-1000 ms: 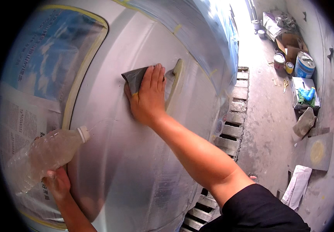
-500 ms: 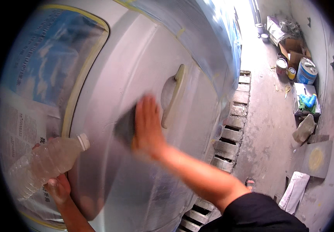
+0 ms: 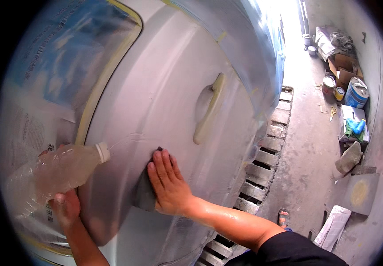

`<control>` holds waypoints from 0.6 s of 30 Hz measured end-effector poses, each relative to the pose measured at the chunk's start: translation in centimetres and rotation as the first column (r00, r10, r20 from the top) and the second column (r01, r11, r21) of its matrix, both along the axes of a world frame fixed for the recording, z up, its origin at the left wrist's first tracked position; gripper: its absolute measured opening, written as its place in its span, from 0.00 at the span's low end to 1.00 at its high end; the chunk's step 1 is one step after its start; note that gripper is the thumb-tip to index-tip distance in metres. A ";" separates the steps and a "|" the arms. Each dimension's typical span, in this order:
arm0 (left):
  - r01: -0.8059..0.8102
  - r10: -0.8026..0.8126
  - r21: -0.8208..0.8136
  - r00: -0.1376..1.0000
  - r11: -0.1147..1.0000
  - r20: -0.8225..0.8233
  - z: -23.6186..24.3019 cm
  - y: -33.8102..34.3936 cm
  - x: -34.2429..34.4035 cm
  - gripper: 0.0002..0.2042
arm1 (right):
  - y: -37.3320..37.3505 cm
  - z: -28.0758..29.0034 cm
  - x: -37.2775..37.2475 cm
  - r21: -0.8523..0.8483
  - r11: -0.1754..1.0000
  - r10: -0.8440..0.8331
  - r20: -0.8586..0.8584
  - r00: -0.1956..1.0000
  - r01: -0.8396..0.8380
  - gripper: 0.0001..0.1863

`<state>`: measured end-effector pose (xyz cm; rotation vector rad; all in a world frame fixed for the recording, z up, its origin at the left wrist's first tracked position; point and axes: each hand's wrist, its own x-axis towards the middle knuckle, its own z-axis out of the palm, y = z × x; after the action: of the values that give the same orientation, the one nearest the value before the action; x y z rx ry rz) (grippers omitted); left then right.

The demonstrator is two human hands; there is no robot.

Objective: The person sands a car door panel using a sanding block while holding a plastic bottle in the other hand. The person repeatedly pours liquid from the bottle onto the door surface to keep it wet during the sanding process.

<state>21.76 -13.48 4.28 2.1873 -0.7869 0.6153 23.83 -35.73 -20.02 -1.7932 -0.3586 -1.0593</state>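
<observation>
My left hand (image 3: 66, 207) grips a clear plastic bottle (image 3: 69, 166) with a white cap (image 3: 102, 152), tilted with its cap end up and to the right. A thin jet of water leaves the cap and lands on the pale car door (image 3: 156, 80). My right hand (image 3: 170, 186), fingers stretched, presses a dark grey sheet of sandpaper (image 3: 144, 193) flat against the door. Part of the sheet is hidden under the palm. Up and right of this hand is the door handle (image 3: 210, 108), pale yellowish. Printed paper (image 3: 63, 66) edged with yellow tape (image 3: 107, 84) covers the window.
A slotted drain (image 3: 262, 164) runs along the floor beside the car. Against the right wall stand paint cans (image 3: 357, 92), cardboard boxes (image 3: 344, 66) and a grey board (image 3: 361, 193). Scissors (image 3: 332, 114) lie on the floor. Bluish plastic film (image 3: 253, 53) covers the car's far part.
My right hand and the sandpaper have moved down the door, away from beside the handle. Water now squirts from the bottle in my left hand. The view has shifted slightly.
</observation>
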 end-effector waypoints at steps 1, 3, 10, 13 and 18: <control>-0.021 0.021 0.001 1.000 1.000 -0.003 0.2 0.9 -0.1 0.46 | -0.2 0.1 0.4 0.021 1.000 -0.011 0.020 1.000 0.011 0.42; 0.036 -0.038 -0.046 0.999 0.998 -0.029 -0.1 0.5 0.3 0.43 | -3.9 2.1 2.8 0.052 0.992 -0.118 0.014 0.993 0.117 0.43; 0.259 -0.266 -0.182 0.964 0.949 -0.018 -0.4 -1.8 1.8 0.40 | -0.5 2.1 1.3 0.091 0.989 -0.112 -0.030 0.993 0.114 0.41; 0.268 -0.270 -0.186 0.963 0.945 0.015 -0.2 -2.8 1.3 0.40 | 4.6 0.4 -4.6 0.089 0.995 0.040 0.021 0.999 -0.042 0.41; 0.266 -0.270 -0.175 0.963 0.948 0.000 -0.4 -4.1 2.1 0.39 | -3.6 4.3 2.4 0.114 0.973 -0.204 0.016 0.979 0.201 0.45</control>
<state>23.89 -17.62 3.93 1.8840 -0.9612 0.4984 26.20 -39.33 -15.72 -1.7429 -0.1314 -1.2232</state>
